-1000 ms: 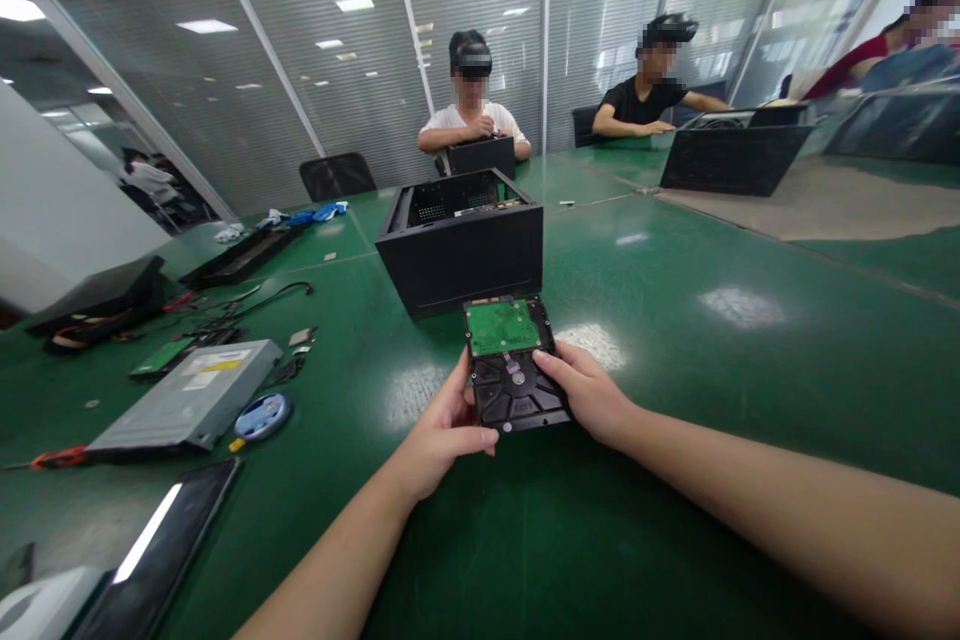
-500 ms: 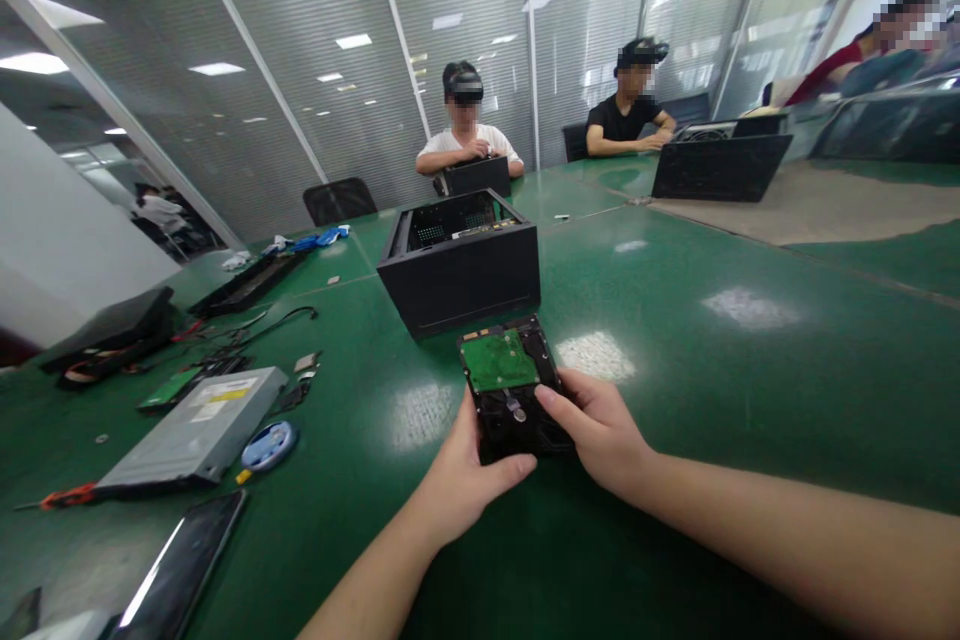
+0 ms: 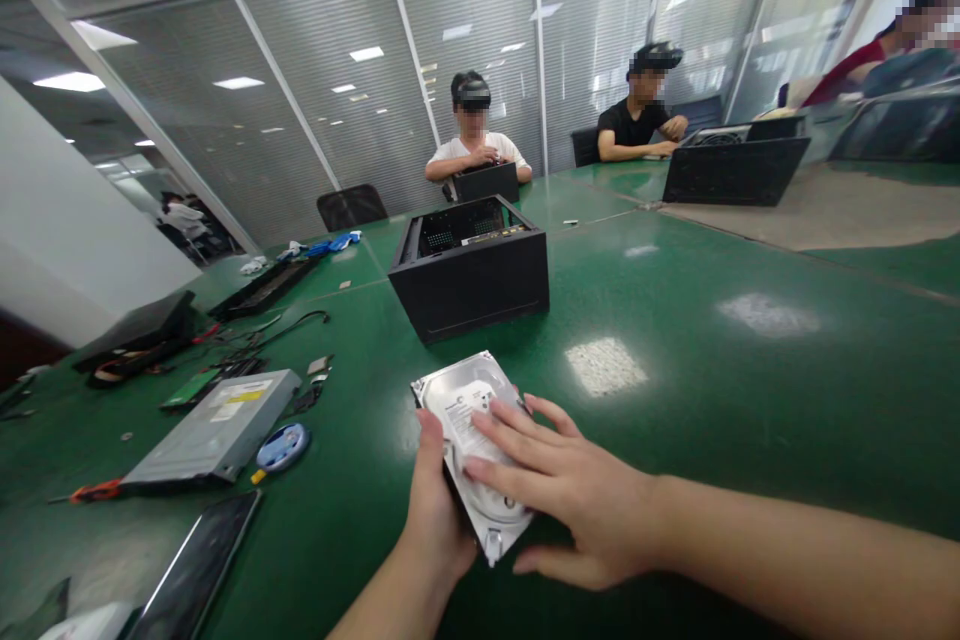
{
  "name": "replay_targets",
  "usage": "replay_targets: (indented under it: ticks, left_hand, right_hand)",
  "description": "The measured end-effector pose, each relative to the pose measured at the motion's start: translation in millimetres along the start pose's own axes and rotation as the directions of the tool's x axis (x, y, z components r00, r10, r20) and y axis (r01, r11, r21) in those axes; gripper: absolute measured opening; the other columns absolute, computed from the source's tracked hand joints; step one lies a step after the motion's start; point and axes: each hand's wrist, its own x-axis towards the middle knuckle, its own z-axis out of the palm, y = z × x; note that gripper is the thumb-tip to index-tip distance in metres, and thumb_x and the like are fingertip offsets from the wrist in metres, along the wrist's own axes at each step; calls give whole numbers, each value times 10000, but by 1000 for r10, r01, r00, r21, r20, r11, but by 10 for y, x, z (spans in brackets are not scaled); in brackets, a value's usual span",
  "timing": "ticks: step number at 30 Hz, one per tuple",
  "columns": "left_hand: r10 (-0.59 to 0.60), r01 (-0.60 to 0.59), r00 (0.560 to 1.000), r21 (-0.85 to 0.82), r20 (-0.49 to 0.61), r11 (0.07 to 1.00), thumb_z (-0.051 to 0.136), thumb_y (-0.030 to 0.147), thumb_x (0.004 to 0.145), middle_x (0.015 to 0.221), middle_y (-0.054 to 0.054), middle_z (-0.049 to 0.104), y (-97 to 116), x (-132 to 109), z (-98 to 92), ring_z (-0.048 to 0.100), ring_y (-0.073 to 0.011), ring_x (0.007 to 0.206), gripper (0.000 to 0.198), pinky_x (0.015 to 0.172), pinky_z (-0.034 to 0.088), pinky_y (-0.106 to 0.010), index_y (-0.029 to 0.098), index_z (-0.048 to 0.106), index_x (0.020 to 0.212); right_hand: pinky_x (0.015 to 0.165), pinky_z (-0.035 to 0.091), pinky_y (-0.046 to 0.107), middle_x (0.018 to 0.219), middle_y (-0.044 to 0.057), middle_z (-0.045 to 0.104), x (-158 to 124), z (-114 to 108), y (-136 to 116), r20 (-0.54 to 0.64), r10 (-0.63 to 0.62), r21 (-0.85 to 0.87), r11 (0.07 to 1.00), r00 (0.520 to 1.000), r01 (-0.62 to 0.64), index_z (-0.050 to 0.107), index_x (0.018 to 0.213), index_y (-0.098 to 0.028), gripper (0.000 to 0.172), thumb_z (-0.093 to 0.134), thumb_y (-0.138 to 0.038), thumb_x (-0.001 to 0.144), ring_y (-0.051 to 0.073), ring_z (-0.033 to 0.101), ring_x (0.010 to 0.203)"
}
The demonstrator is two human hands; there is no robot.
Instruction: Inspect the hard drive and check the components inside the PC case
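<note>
A hard drive (image 3: 457,390) is held over the table just in front of me, its silver, labelled side facing up. My left hand (image 3: 439,510) grips it along the left edge, thumb on top and the other fingers hidden beneath. Across the label lie the spread fingers of my right hand (image 3: 570,485), its thumb apart from the drive. Beyond the drive stands a black open-topped computer case (image 3: 472,280), with part of a circuit board showing inside.
On the left lie an optical drive (image 3: 217,430), a blue round object (image 3: 283,447), an orange-handled screwdriver (image 3: 97,491), a phone (image 3: 199,565) and cables. Across the green table (image 3: 720,400) people sit at other cases, one black case (image 3: 735,170) at far right.
The hard drive has been turned over, from its green circuit board side to its silver label side. My right hand has shifted from the drive's right edge to flat on top.
</note>
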Motion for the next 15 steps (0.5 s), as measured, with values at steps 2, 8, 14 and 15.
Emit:
replay_targets:
  ticks: [2, 8, 14, 15]
  left_hand:
    - [-46, 46, 998, 4, -48, 999, 407, 823, 765, 1310, -176, 633, 49, 48, 15, 500, -380, 1311, 915, 1064, 421, -551, 182, 462, 1416]
    - [41, -17, 977, 116, -208, 993, 495, 760, 780, 1238, -193, 677, 93, 133, -34, 613, -356, 1188, 817, 988, 495, -524, 171, 528, 1344]
    - [127, -44, 929, 236, -348, 971, 611, 637, 797, 1023, -168, 755, 126, 183, -48, 705, -313, 1009, 587, 889, 563, -443, 143, 654, 1113]
    - [146, -54, 924, 259, -352, 964, 616, 627, 800, 1019, -164, 755, 122, 190, -46, 705, -308, 1010, 575, 882, 566, -430, 142, 653, 1107]
  right_hand:
    - [1173, 28, 574, 1624, 115, 139, 13, -10, 136, -38, 47, -61, 997, 998, -49, 286, 1541, -296, 908, 737, -465, 771, 369, 120, 1487]
    - [1128, 133, 623, 1609, 216, -150, -11, 66, 283, -170, 231, -8, 972, 958, -236, -1, 1579, -200, 1345, 795, -651, 594, 445, -50, 1474]
    - [1128, 222, 593, 1618, 236, 48, -34, 136, 314, -241, 230, 123, 971, 943, -206, -192, 1541, -223, 1418, 837, -536, 618, 395, 63, 1491]
    - [1132, 230, 586, 1615, 232, 87, -37, 140, 317, -254, 233, 148, 968, 939, -200, -190, 1542, -224, 1422, 848, -513, 613, 390, 86, 1490]
